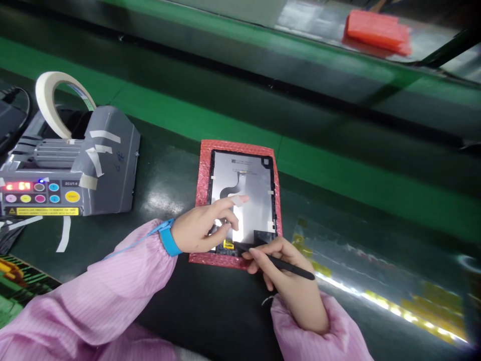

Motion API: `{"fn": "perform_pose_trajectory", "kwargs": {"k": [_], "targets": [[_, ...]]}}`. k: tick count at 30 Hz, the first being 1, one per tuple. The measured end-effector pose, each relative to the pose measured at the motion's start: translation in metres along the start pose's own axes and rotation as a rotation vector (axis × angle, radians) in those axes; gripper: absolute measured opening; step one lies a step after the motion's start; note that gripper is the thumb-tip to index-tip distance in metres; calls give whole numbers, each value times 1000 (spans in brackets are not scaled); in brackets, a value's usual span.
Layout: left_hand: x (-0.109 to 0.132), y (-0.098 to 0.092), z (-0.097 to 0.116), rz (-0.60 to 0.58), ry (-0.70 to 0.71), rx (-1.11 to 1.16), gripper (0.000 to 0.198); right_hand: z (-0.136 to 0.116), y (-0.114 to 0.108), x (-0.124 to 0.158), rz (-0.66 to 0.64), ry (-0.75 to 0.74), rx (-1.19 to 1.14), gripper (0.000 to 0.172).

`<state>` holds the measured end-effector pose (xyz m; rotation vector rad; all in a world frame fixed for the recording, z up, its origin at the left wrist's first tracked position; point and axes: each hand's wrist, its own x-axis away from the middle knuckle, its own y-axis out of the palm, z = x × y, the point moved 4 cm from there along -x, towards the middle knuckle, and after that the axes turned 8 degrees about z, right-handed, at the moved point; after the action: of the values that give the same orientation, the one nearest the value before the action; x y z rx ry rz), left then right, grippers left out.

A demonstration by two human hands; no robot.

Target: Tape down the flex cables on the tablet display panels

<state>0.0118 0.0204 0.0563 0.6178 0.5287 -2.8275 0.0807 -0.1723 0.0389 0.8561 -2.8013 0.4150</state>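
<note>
A tablet panel (252,175), back side up with a grey metal face and a flex cable, lies on a red bubble-wrap sheet (203,170). My left hand (205,225) rests on the panel's lower left, its index finger stretched out with a small piece of tape on the tip. A blue wrist strap (169,238) circles that wrist. My right hand (291,281) holds a thin black stylus-like tool (289,266), its tip at the panel's lower edge near a yellow patch (228,244).
A grey automatic tape dispenser (75,165) with a roll of masking tape (56,100) stands at left, loose tape strips beside it. A green-edged conveyor (338,175) runs behind. An orange-red stack (378,31) sits far back right. Reflective film (376,286) lies at right.
</note>
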Motion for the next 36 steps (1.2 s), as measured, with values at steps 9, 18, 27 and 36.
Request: {"fn": "perform_pose_trajectory", "kwargs": {"k": [9, 18, 27, 36], "targets": [[-1, 2, 6, -124, 27, -8, 34, 0, 1, 0, -6, 2, 0, 31], [0, 3, 4, -131, 46, -55, 48, 0, 1, -2, 5, -3, 15, 33], [2, 7, 8, -260, 215, -405, 42, 0, -2, -6, 109, -36, -84, 33], [5, 13, 11, -293, 253, -538, 44, -28, -6, 6, 135, -507, 3, 18]]}}
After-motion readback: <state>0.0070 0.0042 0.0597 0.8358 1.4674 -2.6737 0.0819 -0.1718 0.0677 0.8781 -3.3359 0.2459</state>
